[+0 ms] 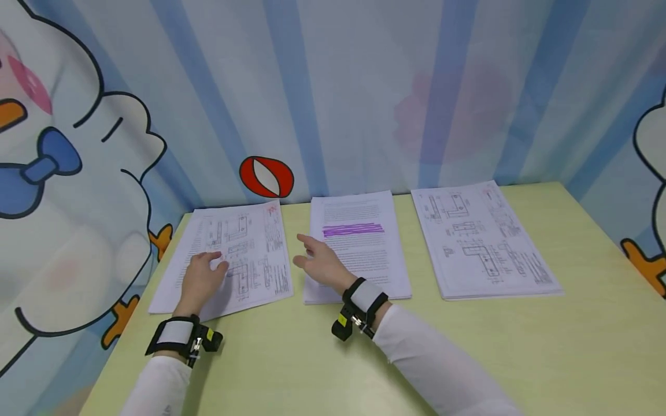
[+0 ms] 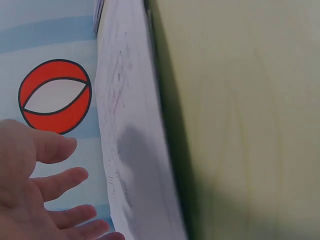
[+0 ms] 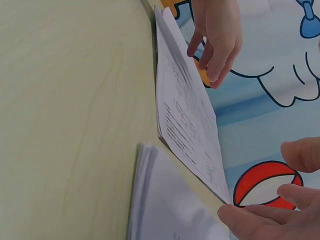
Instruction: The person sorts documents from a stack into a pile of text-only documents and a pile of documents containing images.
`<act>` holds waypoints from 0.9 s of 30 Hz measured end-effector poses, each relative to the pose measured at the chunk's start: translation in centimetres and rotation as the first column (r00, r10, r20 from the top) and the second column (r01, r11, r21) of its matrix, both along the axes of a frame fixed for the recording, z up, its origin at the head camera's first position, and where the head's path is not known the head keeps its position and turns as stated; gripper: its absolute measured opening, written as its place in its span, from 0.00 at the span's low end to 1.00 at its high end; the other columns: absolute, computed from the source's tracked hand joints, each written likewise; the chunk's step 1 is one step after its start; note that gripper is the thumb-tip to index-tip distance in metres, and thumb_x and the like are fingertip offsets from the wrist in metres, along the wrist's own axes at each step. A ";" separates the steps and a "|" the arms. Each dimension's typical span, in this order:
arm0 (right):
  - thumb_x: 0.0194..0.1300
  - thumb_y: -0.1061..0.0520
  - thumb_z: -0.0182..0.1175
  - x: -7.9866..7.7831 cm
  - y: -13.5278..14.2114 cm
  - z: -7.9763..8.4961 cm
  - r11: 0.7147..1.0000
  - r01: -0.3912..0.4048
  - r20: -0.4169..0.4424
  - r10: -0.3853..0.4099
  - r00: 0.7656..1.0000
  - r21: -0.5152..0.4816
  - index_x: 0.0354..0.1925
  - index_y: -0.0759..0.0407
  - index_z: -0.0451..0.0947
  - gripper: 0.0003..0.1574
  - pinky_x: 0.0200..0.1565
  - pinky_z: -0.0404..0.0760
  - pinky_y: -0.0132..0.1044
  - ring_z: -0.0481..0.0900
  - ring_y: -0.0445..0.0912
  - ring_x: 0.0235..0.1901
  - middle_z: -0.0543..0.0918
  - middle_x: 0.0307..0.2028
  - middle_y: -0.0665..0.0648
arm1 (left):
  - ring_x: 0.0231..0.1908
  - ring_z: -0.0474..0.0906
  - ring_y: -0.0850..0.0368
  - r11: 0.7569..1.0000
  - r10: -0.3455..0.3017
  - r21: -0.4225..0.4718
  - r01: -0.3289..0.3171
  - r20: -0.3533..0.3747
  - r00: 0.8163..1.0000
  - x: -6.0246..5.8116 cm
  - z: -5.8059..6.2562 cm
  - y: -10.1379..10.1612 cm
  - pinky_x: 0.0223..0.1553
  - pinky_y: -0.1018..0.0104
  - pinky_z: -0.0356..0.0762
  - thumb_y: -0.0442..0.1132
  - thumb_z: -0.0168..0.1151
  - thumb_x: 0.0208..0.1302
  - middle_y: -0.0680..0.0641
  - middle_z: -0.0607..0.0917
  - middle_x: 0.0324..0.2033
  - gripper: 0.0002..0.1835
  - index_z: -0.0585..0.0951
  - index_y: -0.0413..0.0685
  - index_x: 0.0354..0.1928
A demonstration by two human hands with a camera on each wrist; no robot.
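My left hand (image 1: 200, 282) hovers above the left paper pile (image 1: 270, 277), thumb and fingers spread apart with nothing between them. That pile has a technical drawing on top, turned slightly over pages of printed text at its left side. In the left wrist view, a gap and a shadow show between the fingers and the drawing sheet (image 2: 132, 165). My right hand (image 1: 324, 264) is held over the left edge of the middle paper pile (image 1: 359, 260), its fingers loosely extended towards the left pile and holding nothing. Purple marker lines (image 1: 354, 229) cross the text on the middle pile's top page.
A third pile of technical drawings (image 1: 432, 248) lies to the right. All piles rest on a pale yellow-green table (image 1: 291, 364). Behind its back edge stands a blue striped backdrop (image 1: 359, 115) with cartoon figures and a red ball print (image 1: 250, 176).
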State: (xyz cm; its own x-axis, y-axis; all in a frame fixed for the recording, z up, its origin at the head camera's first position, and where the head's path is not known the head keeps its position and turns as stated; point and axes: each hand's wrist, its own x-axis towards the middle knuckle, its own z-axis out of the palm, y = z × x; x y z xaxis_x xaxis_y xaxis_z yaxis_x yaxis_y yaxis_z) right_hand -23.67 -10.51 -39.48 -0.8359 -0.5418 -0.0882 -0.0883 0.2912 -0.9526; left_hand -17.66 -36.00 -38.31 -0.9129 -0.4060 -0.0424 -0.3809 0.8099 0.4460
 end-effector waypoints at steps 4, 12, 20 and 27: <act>0.64 0.52 0.52 0.5 -2.0 -0.3 1.000 -0.023 0.037 0.023 0.999 0.015 0.68 0.53 0.53 0.37 0.62 0.60 0.46 0.57 0.50 0.64 0.60 0.66 0.57 | 0.64 0.45 0.30 0.999 0.036 0.006 -0.036 0.067 0.997 0.1 -0.9 -0.8 0.60 0.36 0.51 0.44 0.45 0.65 0.26 0.50 0.65 0.29 0.60 0.30 0.63; 0.63 0.54 0.53 1.1 -4.4 -0.6 1.000 0.021 0.101 -0.022 0.995 0.016 0.70 0.52 0.46 0.42 0.65 0.53 0.48 0.49 0.49 0.67 0.54 0.69 0.57 | 0.62 0.46 0.28 0.998 -0.029 -0.048 0.035 0.122 0.992 -0.1 -1.7 -1.2 0.58 0.34 0.54 0.52 0.52 0.63 0.22 0.53 0.62 0.40 0.53 0.27 0.64; 0.62 0.51 0.54 1.1 -6.0 -0.8 0.996 0.084 0.174 -0.081 0.981 -0.009 0.70 0.49 0.44 0.45 0.65 0.52 0.49 0.47 0.50 0.67 0.50 0.70 0.59 | 0.62 0.48 0.28 0.999 -0.037 -0.016 0.040 0.176 0.984 -0.4 -1.5 -0.3 0.57 0.35 0.56 0.57 0.51 0.62 0.22 0.51 0.63 0.44 0.51 0.29 0.66; 0.61 0.55 0.53 0.3 -5.7 -0.8 0.962 0.231 0.336 -0.172 0.926 -0.145 0.68 0.51 0.54 0.37 0.62 0.59 0.45 0.62 0.48 0.59 0.62 0.65 0.58 | 0.63 0.46 0.30 1.000 -0.024 -0.015 0.026 0.151 0.988 -0.6 -1.4 0.1 0.60 0.37 0.52 0.51 0.51 0.63 0.24 0.54 0.63 0.41 0.51 0.28 0.65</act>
State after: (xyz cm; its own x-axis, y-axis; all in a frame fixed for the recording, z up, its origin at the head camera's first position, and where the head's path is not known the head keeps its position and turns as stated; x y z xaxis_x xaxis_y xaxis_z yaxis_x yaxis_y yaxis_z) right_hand -23.32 -16.22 -40.33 -0.8728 -0.3962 -0.2850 0.2703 0.0938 -0.9582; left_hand -18.24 -35.86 -39.69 -0.9064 -0.3851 -0.1737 -0.4225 0.8269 0.3711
